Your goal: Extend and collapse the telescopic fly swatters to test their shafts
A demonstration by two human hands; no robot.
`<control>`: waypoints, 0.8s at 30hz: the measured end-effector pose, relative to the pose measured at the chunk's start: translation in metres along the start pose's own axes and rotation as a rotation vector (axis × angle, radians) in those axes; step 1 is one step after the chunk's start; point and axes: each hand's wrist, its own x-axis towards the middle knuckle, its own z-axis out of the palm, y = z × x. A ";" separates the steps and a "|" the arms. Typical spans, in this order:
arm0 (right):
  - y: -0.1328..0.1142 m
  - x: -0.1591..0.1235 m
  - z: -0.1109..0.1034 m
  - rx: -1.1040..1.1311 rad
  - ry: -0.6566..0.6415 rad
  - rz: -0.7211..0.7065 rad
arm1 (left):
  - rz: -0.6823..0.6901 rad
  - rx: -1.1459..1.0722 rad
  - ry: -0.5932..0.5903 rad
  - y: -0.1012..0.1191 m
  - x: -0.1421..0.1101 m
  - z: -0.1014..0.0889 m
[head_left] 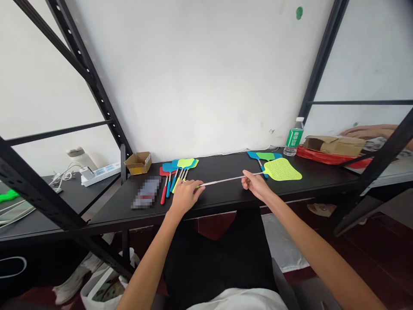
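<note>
A yellow-green fly swatter (284, 169) with a long metal rod is held sideways over the table's front part, its perforated head to the right. My left hand (184, 196) is closed round its handle end, which the fingers mostly hide. Near the head, my right hand (254, 184) pinches the rod between thumb and fingers. Just beyond my left hand lies a row of several swatters with red, blue and yellow-green heads, among them a red-handled swatter (164, 189). Behind the held head rest blue swatters and a green swatter (267, 156).
On the black table (219, 200) stand a small open cardboard box (138, 163) and a water bottle (294, 137). A pixelated flat object (146, 193) lies at the left. Black metal posts frame both sides. A power strip (101, 173) is on the left, a red bag (329, 157) on the right.
</note>
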 end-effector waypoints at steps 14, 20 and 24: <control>-0.003 -0.009 0.003 -0.217 -0.163 -0.022 | 0.060 0.083 -0.028 0.005 -0.010 0.006; -0.005 -0.009 0.004 -0.182 -0.151 0.000 | 0.111 0.052 0.014 0.007 -0.011 0.005; -0.005 -0.006 0.003 -0.085 -0.065 0.035 | 0.065 0.051 0.023 0.008 -0.012 0.004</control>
